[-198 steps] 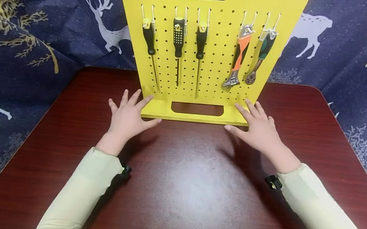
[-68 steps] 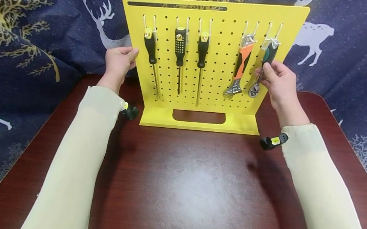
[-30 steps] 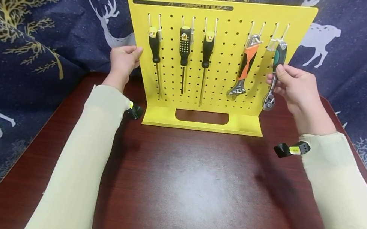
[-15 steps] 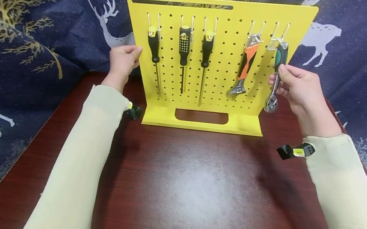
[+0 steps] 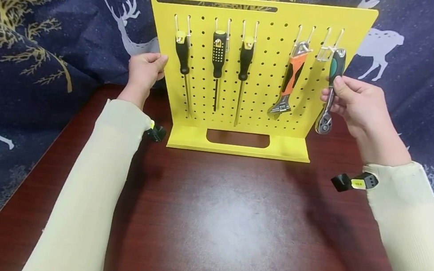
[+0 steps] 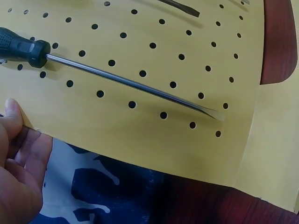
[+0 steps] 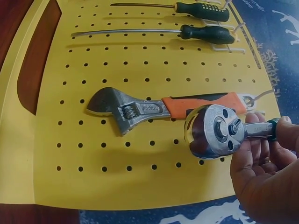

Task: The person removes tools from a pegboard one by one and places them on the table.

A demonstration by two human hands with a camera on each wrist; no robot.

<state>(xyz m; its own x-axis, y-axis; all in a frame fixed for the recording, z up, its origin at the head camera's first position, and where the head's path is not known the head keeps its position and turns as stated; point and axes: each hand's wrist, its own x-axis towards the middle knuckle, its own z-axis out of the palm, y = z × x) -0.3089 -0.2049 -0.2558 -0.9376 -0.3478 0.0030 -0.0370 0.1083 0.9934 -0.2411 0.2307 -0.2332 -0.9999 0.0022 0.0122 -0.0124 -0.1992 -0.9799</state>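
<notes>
Here, a tall yellow board (image 5: 319,16) full of little holes stood on a dark red table (image 5: 233,200). The left hand (image 5: 143,73) pinched the board's left edge, with the thumb in front and the bent fingers behind. The right hand (image 5: 359,102) held a ratchet (image 5: 336,68) between its thumb and fingers, in front of the board's right side. The ratchet's green and black handle pointed up, and its round silver head pointed down and a bit to the left. Its top was just beside the last white hook (image 5: 328,48) on the right, but I could not tell if they touched. To the left of the ratchet hung a wrench (image 5: 294,70) with an orange and black handle, its silver mouth at the bottom. Farther left, three screwdrivers (image 5: 219,55) hung with their black handles up and their thin metal rods down. The middle one had small pale squares on its handle. The left one was the nearest to the left hand, and its rod leaned so that the tip sat more to the right. Both arms had pale sleeves (image 5: 108,141). Behind everything hung a dark blue cloth (image 5: 82,44) with white deer and golden trees.
</notes>
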